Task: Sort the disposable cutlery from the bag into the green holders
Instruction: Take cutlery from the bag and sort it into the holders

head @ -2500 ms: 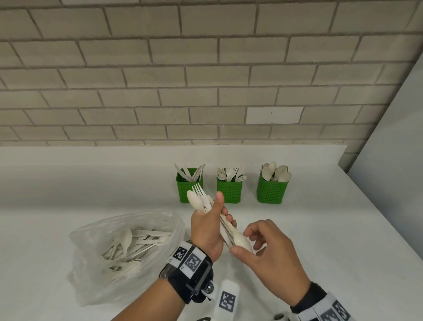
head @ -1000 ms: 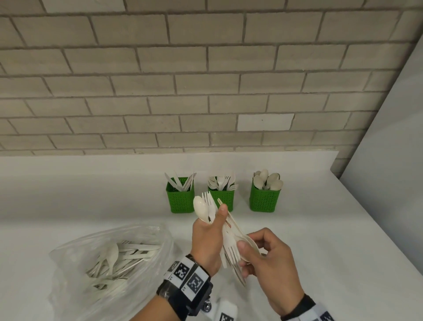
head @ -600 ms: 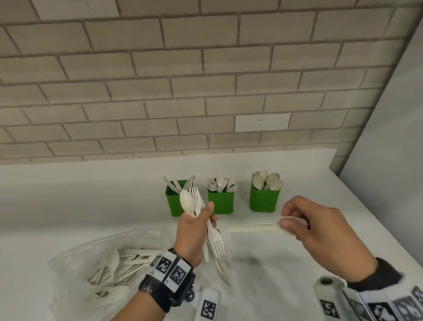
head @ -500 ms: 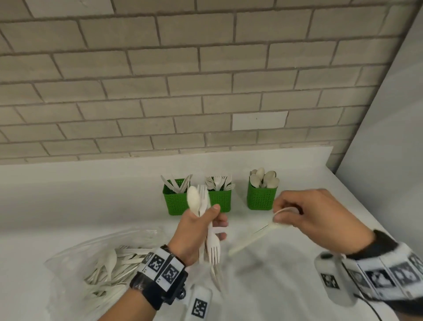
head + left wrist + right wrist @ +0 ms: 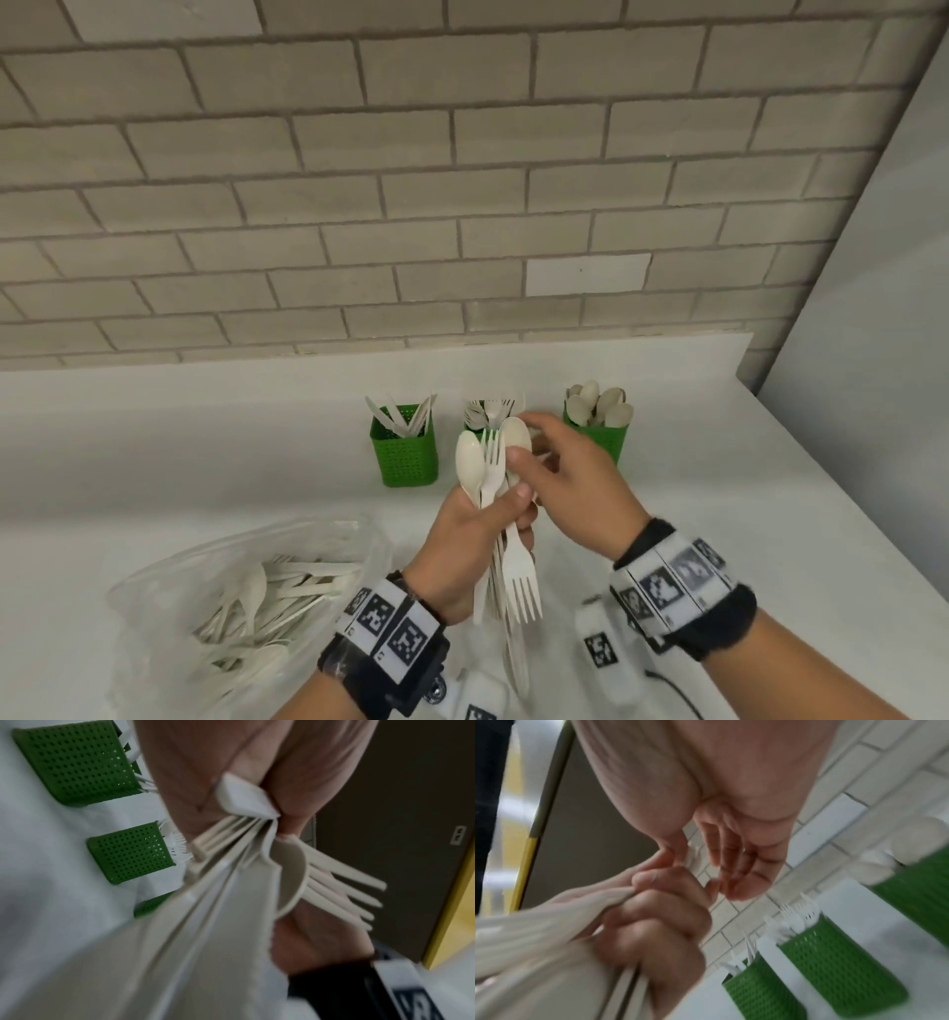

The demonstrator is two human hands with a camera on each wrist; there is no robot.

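Note:
My left hand [image 5: 506,509] grips a bundle of beige forks and spoons [image 5: 493,478] upright above the counter; one fork [image 5: 521,575] hangs tines down. My right hand [image 5: 521,437] is at the bundle's top, its thumb and forefinger pinching the bowl of a spoon [image 5: 515,434] that stands against the bundle. Three green holders stand by the wall: knives [image 5: 405,457] on the left, forks [image 5: 490,411] in the middle, mostly hidden by my hands, and spoons [image 5: 598,437] on the right. The clear bag [image 5: 246,606] of cutlery lies at the front left. The left wrist view shows the gripped handles [image 5: 231,862] close up.
The white counter [image 5: 179,462] ends at a brick wall [image 5: 462,205] behind the holders. A grey panel [image 5: 873,360] bounds the right side. In the right wrist view the holders [image 5: 839,963] sit just beyond both hands.
My right hand pulled a spoon out of the bundle's lower end, swung it out to the right, turned it, and has brought it back bowl-up against the bundle. My left hand kept its grip.

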